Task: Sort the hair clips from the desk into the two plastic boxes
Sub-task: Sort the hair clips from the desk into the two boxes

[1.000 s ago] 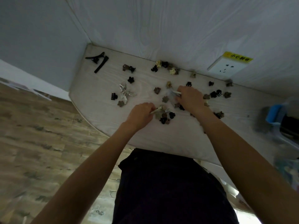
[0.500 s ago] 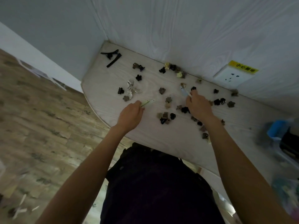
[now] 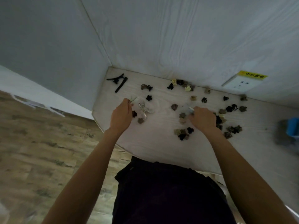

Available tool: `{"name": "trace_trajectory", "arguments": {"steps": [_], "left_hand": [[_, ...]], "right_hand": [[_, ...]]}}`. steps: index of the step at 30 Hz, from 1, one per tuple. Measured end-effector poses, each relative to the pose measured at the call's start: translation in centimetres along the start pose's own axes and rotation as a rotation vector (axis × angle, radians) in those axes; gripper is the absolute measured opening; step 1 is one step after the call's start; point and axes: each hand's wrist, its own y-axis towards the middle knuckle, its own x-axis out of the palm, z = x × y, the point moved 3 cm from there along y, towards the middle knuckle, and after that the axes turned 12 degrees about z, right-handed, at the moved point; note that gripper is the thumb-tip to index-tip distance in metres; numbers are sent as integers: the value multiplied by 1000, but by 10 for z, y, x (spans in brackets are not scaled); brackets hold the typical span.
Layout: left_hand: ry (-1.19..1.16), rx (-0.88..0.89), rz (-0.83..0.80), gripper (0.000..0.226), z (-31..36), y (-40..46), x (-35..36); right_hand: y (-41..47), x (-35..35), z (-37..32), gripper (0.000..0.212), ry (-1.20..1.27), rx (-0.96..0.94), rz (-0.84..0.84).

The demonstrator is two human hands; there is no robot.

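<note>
Left hand point(image 3: 121, 116) has moved left since 0.5 s ago, pinching pale slim clip point(image 3: 133, 99) above silver clips point(image 3: 144, 109). Right hand point(image 3: 203, 118) grips another pale clip point(image 3: 189, 109). Small claw clips point(image 3: 182, 133) remain scattered on counter point(image 3: 155, 143); blue box point(image 3: 292, 127) far right; sorting barely begun.

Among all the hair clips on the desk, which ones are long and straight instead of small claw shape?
The long black clips at the desk's far left corner. They are thin straight bars; every other clip is a small rounded claw.

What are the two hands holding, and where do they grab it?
Left hand pinches one end of a pale slim clip; right hand pinches another pale clip likewise.
</note>
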Motion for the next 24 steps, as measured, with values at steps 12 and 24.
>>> {"name": "trace_trajectory", "arguments": {"steps": [12,24], "left_hand": [[265,7,-55,68,-54,130,-13],[182,111,-87,32,-34,83,20]], "right_hand": [[43,-28,-144,16,526,-125,-13],[65,-2,-179,18,436,-188,-87]]}}
